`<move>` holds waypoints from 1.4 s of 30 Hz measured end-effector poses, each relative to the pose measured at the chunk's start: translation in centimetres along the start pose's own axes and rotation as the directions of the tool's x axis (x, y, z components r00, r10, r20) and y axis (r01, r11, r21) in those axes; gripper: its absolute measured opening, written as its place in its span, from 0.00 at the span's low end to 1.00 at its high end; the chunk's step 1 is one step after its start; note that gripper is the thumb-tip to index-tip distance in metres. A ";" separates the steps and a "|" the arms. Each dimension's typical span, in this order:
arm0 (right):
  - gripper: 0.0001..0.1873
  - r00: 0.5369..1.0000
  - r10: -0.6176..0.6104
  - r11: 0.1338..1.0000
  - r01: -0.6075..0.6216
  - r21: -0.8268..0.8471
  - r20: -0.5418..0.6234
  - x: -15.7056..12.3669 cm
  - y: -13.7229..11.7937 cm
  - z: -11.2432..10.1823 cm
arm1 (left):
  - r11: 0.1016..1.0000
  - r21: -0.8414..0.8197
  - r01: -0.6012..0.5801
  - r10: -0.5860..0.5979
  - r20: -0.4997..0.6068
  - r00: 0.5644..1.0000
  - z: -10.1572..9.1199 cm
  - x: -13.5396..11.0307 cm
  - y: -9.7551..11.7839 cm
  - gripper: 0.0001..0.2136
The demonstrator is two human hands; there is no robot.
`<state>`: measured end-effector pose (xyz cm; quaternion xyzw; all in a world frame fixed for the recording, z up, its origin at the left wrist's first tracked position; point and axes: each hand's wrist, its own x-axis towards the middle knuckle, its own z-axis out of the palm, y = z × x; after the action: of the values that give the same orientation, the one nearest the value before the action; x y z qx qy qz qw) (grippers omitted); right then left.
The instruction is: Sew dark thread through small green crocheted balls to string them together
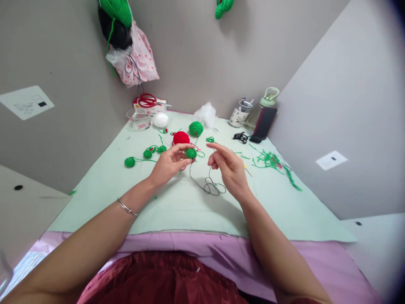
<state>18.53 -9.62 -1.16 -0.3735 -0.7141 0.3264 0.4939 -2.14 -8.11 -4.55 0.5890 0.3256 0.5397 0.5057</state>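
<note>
A small green crocheted ball (190, 153) sits between the thumb and fingers of my left hand (171, 162). A thin dark cord (211, 188) hangs from the ball and lies in loops on the table. Its other end rises to my right hand (229, 169), whose fingers are curled on it with the index finger pointing left; the exact grip is partly hidden. Just behind the ball are a red yarn ball (181, 138) and a green yarn ball (195, 128). Left of my left hand lie several smaller green crocheted balls (129, 161) joined by strands.
Green yarn scraps (268, 159) are spread at the right. Along the back stand a clear tub (139, 120), red scissors (148, 101), white yarn (160, 120), white stuffing (205, 115), a pen cup (239, 114), a bottle (268, 99) and a propped phone (264, 123). A black clip (241, 137) lies nearby.
</note>
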 end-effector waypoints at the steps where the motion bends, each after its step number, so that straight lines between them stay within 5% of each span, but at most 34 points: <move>1: 0.17 1.000 0.010 1.000 -0.010 0.019 -0.003 -0.1 0.0 0.1 | 0.999 -0.035 0.009 -0.008 0.012 1.000 0.0 0.0 0.0 0.17; 6: 0.10 0.994 0.104 0.990 -0.106 0.096 0.028 -0.4 0.0 0.9 | 0.981 -0.174 0.087 -0.082 0.032 0.996 -0.2 0.0 0.2 0.16; 11: 0.06 0.998 -0.022 0.999 0.020 -0.033 -0.054 -0.5 -0.2 1.3 | 0.972 -0.218 0.085 -0.079 0.037 0.996 0.0 0.1 0.5 0.16; 29: 0.06 0.993 0.117 0.993 -0.115 -0.040 0.028 -0.8 -0.1 2.0 | 0.998 -0.059 -0.011 0.008 -0.054 0.999 0.2 0.0 -0.1 0.15; 42: 0.06 0.999 -0.009 0.999 0.011 0.036 -0.043 -0.8 1.6 2.8 | 0.910 -0.375 0.177 -0.189 0.005 0.982 1.3 -0.5 0.9 0.10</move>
<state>16.38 -9.73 -3.68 -0.3677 -0.6993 0.3289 0.5173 -1.14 -9.11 -3.72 0.4403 0.2786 0.5513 0.6516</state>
